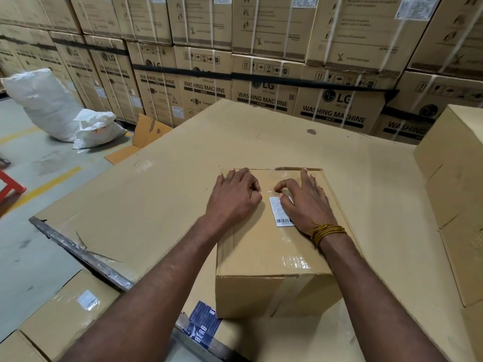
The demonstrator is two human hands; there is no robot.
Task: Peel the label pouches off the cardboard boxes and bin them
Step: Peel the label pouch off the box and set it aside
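Behind the counter (pixel 183 158), a wall of stacked washing machine cartons (pixel 264 82), printed with black letters and bound by white straps and one black band. Left of the counter, grey concrete floor (pixel 34 246) marked with yellow lines (pixel 44 186). On that floor, far left of the counter, two white woven sacks (pixel 49 105), the bigger one leaning toward the cartons, the smaller one crumpled just beside it. Between the sacks and the counter, a flattened piece of cardboard (pixel 146 134). At the left edge, well apart from the counter, part of a red stool (pixel 10 186). Even, soft light overhead, without hard shadows.
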